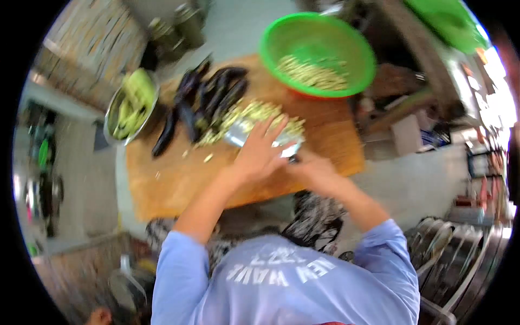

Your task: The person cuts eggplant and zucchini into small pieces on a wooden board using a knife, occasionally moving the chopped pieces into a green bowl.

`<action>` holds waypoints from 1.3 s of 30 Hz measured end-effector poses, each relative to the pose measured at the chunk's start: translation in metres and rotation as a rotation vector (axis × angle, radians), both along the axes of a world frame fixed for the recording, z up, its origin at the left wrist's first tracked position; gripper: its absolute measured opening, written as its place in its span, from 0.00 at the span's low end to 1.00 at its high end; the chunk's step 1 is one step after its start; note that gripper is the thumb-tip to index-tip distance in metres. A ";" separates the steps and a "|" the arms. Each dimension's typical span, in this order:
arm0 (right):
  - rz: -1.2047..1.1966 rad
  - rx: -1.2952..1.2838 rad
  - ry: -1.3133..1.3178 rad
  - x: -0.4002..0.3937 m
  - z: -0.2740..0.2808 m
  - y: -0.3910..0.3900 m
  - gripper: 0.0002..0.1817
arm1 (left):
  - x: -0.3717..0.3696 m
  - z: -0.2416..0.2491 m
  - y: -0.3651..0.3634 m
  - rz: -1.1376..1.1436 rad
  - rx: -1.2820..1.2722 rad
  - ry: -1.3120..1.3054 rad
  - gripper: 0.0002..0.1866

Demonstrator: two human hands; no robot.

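Note:
My right hand (314,172) is closed around the dark handle of a cleaver (236,134), whose wide shiny blade lies low over the board. Across the blade rests my left hand (261,151), its fingers stretched out and hiding the blade's middle. Pale chopped vegetable pieces (259,111) are heaped behind and around the blade on the wooden cutting board (179,187). Several dark purple eggplants (187,116) lie to the left of the heap, and one eggplant (165,134) sits apart nearer the metal bowl.
A green basin (276,38) with chopped pieces inside stands at the board's back right. At the left edge, a metal bowl (153,111) holds pale green peeled vegetables (140,89). Jars (188,27) stand behind the board. Slatted dark chairs (460,260) are at lower right.

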State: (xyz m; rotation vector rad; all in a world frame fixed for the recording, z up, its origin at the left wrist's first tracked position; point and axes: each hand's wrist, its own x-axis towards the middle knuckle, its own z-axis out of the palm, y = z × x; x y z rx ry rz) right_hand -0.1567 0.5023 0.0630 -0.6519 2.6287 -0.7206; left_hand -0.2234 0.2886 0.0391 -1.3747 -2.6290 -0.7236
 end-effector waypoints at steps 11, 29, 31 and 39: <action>0.077 0.153 0.173 0.047 -0.012 0.032 0.27 | -0.010 -0.035 0.014 0.124 -0.448 -0.192 0.37; -0.754 -1.207 -0.728 0.056 -0.007 0.003 0.16 | 0.050 -0.035 0.032 -0.107 0.020 -0.039 0.42; -0.762 -1.241 -0.780 0.063 -0.002 0.008 0.15 | 0.046 -0.032 0.034 -0.084 0.073 -0.083 0.44; -0.799 -1.377 -0.936 0.109 0.003 0.030 0.18 | -0.010 -0.071 0.014 0.068 -0.046 -0.009 0.35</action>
